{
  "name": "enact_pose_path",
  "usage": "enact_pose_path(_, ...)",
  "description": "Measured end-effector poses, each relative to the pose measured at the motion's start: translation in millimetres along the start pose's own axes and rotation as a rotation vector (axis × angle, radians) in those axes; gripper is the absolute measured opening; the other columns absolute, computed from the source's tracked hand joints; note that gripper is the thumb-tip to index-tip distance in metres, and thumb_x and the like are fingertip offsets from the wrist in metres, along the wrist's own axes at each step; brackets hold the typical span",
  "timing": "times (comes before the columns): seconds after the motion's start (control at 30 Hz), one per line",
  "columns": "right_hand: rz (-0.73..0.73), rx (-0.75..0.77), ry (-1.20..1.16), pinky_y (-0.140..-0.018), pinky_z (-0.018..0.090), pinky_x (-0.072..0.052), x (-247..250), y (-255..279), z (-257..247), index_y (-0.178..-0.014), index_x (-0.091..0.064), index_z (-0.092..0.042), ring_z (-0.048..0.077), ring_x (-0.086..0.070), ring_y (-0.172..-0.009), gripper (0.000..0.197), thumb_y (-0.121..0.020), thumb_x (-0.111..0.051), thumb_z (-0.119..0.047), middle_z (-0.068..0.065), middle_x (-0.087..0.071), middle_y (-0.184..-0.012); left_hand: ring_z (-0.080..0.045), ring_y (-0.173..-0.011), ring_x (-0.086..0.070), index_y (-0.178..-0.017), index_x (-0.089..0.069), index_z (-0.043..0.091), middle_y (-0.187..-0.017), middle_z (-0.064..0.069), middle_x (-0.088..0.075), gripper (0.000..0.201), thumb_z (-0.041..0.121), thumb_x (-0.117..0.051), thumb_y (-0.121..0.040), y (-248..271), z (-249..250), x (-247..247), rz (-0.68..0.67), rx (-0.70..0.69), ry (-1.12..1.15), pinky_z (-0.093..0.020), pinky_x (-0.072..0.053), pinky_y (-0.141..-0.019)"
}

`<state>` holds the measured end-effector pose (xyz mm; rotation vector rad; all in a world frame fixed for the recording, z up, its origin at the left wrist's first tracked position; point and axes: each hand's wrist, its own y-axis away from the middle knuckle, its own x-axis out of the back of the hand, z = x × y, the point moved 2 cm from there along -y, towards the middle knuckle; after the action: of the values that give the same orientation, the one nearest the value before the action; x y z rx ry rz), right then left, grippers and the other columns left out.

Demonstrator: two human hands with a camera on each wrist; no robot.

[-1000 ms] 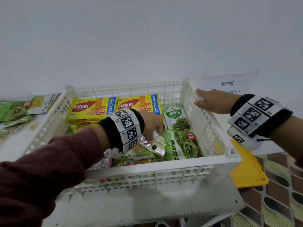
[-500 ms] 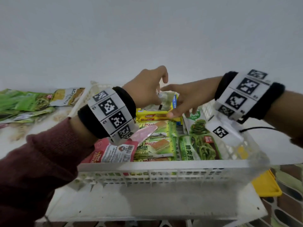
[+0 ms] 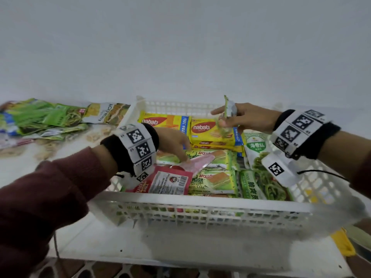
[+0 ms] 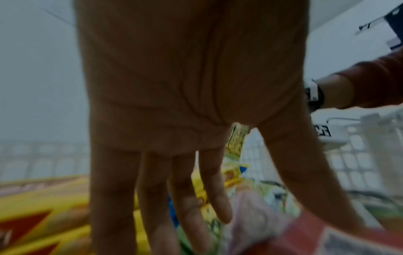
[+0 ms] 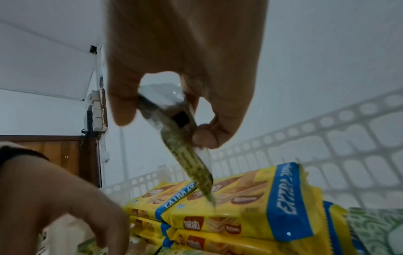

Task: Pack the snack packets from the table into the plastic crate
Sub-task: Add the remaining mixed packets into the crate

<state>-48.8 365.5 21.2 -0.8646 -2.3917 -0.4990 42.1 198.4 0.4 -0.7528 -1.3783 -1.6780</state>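
A white plastic crate [image 3: 200, 201] stands on the table and holds several packets. Yellow nabati packets [image 3: 210, 129] are stacked at its back, pandan cake packets [image 3: 214, 181] lie in the middle, and green seaweed packets [image 3: 259, 183] lie at the right. A red packet [image 3: 170, 181] leans at the front left. My right hand [image 3: 226, 119] hovers over the nabati stack [image 5: 240, 215] and pinches a small green and silver packet [image 5: 187, 165] edge-on. My left hand [image 3: 183, 155] is low in the crate with straight fingers [image 4: 196, 207] and holds nothing. Its fingertips are just above the red packet [image 4: 327, 241].
A pile of green and yellow snack packets [image 3: 50, 117] lies on the table left of the crate. A yellow flat object [image 3: 341, 241] sticks out past the table's right front corner. The crate's far wall [image 5: 327, 138] stands close to a plain white wall.
The left hand lifted a small packet out of the crate and met the right hand above it. The right hand now holds the packet; the left has dropped back in, empty.
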Motion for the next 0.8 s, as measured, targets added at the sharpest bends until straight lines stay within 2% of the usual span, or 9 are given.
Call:
enact_pose_path(0.1,0.073,-0.057,0.024,-0.053,0.019,-0.046,-1,-7,1,-0.116,-0.056,0.004,0.023,-0.051,-0.081,0.034,-0.085,-0.062,-0.011,0.021,-0.056,-0.098,-0.017,-0.099,-0.044,-0.122,-0.046,0.012,-0.113,-0.006,-0.047,0.046,0.023,-0.067,-0.083,-6,-9,-20,-0.219,-0.008,-0.091,-0.017,-0.035,-0.068)
enact_pose_path(0.17,0.115,-0.054,-0.002,-0.047,0.016,-0.049,-3,-11,-2,-0.119,-0.047,0.012,0.023,-0.055,-0.077,0.042,-0.083,-0.063,-0.003,0.027,-0.056,-0.094,-0.022,-0.108,-0.05,-0.132,-0.037,0.013,-0.124,-0.007,-0.051,0.064,0.02,-0.071,-0.079,-8,-11,-27,-0.215,0.002,-0.047,-0.024,-0.042,-0.083)
enact_pose_path(0.23,0.115,-0.031,-0.03,-0.045,0.017,-0.049,-6,-16,-8,-0.118,-0.046,0.004,0.024,-0.055,-0.067,0.04,-0.081,-0.062,0.004,0.019,-0.059,-0.081,-0.026,-0.115,-0.051,-0.137,-0.031,0.013,-0.127,-0.008,-0.053,0.074,0.019,-0.074,-0.076,-10,-13,-30,-0.19,0.008,-0.027,-0.031,-0.041,-0.094)
enact_pose_path(0.33,0.054,-0.003,-0.007,-0.049,0.02,-0.052,-14,-20,-17,-0.11,-0.046,-0.012,0.02,-0.058,-0.059,0.037,-0.081,-0.061,0.006,0.012,-0.058,-0.074,-0.025,-0.109,-0.055,-0.138,-0.03,0.012,-0.125,-0.009,-0.055,0.074,0.02,-0.073,-0.078,-9,-15,-32,-0.178,0.018,-0.004,-0.029,-0.041,-0.087)
enact_pose_path(0.47,0.055,-0.04,-0.083,-0.068,0.031,-0.058,-28,-25,-15,-0.104,-0.046,-0.011,0.032,-0.063,-0.083,0.027,-0.085,-0.056,0.005,0.023,-0.057,-0.101,-0.01,-0.06,-0.04,-0.107,-0.049,0.006,-0.076,0.0,-0.052,0.036,0.033,-0.061,-0.087,-11,-16,-35,-0.156,-0.043,0.032,-0.019,-0.031,-0.055)
enact_pose_path(0.53,0.064,-0.068,-0.175,-0.074,0.034,-0.056,-33,-27,-9,-0.099,-0.046,-0.013,0.031,-0.062,-0.091,0.025,-0.086,-0.055,0.007,0.017,-0.057,-0.102,-0.009,-0.054,-0.03,-0.091,-0.044,0.01,-0.066,0.004,-0.038,0.026,0.034,-0.053,-0.092,-11,-17,-35,-0.116,-0.062,0.03,-0.018,-0.025,-0.051)
enact_pose_path(0.6,0.053,-0.083,-0.215,-0.078,0.038,-0.056,-36,-27,-3,-0.1,-0.046,-0.012,0.03,-0.061,-0.094,0.029,-0.083,-0.056,0.01,0.012,-0.058,-0.098,-0.008,-0.054,-0.03,-0.091,-0.043,0.01,-0.065,0.004,-0.037,0.02,0.029,-0.05,-0.094,-10,-16,-34,-0.114,-0.08,-0.01,-0.016,-0.026,-0.05)
enact_pose_path(0.73,0.122,-0.057,-0.138,-0.051,0.019,-0.052,-30,-23,5,-0.099,-0.053,-0.006,0.02,-0.059,-0.072,0.034,-0.075,-0.061,0.016,0.009,-0.06,-0.084,-0.005,-0.054,-0.032,-0.091,-0.044,0.009,-0.064,0.006,-0.039,0.011,0.018,-0.049,-0.095,-6,-16,-31,-0.181,-0.126,-0.077,-0.012,-0.028,-0.049)
enact_pose_path(0.8,0.222,-0.042,-0.129,-0.047,0.018,-0.048,-22,-21,7,-0.101,-0.055,-0.004,0.02,-0.057,-0.069,0.036,-0.072,-0.064,0.016,0.01,-0.059,-0.083,-0.005,-0.056,-0.033,-0.086,-0.044,0.011,-0.065,0.006,-0.039,0.012,0.017,-0.05,-0.094,-3,-18,-28,-0.188,-0.133,-0.08,-0.016,-0.027,-0.053)
